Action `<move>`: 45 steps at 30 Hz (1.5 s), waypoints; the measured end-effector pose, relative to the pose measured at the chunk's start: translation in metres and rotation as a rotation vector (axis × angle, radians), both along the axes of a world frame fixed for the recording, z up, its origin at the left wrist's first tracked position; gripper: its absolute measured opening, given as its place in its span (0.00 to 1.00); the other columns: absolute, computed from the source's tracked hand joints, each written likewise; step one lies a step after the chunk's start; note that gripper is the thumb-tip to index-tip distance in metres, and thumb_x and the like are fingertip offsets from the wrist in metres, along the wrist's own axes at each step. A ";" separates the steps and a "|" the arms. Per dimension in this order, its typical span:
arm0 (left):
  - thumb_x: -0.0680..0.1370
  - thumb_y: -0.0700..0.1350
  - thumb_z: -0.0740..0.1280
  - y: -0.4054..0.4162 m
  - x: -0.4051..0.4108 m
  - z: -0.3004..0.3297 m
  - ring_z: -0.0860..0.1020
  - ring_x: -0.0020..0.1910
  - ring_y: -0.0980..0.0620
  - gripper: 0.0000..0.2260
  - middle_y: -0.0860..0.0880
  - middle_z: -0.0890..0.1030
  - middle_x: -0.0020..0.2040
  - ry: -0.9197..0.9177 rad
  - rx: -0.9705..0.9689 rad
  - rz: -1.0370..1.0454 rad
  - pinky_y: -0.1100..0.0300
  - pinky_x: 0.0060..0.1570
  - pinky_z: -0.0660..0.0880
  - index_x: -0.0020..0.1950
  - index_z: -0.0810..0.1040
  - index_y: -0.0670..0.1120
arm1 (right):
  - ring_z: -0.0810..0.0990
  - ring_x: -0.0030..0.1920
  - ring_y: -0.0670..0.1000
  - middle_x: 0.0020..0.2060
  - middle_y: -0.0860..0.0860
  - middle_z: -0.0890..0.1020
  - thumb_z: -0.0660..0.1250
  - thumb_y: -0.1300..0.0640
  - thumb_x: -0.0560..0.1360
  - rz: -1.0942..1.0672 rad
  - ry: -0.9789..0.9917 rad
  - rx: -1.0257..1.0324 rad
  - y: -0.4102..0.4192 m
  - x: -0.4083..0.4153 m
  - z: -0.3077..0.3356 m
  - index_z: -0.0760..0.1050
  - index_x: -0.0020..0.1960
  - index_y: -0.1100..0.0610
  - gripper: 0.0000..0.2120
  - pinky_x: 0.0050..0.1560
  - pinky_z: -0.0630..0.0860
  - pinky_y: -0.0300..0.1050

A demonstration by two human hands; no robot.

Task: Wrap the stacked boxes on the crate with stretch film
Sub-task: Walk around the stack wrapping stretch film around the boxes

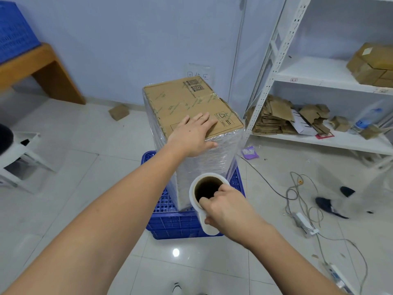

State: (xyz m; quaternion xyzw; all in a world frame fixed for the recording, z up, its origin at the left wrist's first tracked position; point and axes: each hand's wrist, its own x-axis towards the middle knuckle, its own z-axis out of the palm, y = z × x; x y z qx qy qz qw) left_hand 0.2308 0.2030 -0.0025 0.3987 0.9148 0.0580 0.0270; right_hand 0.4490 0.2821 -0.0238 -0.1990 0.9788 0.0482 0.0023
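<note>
With the stacked boxes point(192, 107) on the blue crate point(170, 220) at twelve o'clock already filmed, the left hand point(191, 133) presses flat on top while the right hand point(229, 209) grips the stretch-film roll point(207, 201) at five o'clock, so the next pass probably needs steady tension.
</note>
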 end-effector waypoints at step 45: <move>0.73 0.77 0.58 -0.091 -0.080 -0.014 0.49 0.84 0.44 0.49 0.46 0.48 0.85 0.283 -0.087 -0.808 0.50 0.81 0.44 0.85 0.44 0.53 | 0.74 0.45 0.53 0.39 0.47 0.79 0.60 0.35 0.76 -0.992 -0.011 0.046 -0.106 0.005 0.020 0.65 0.45 0.50 0.18 0.41 0.64 0.46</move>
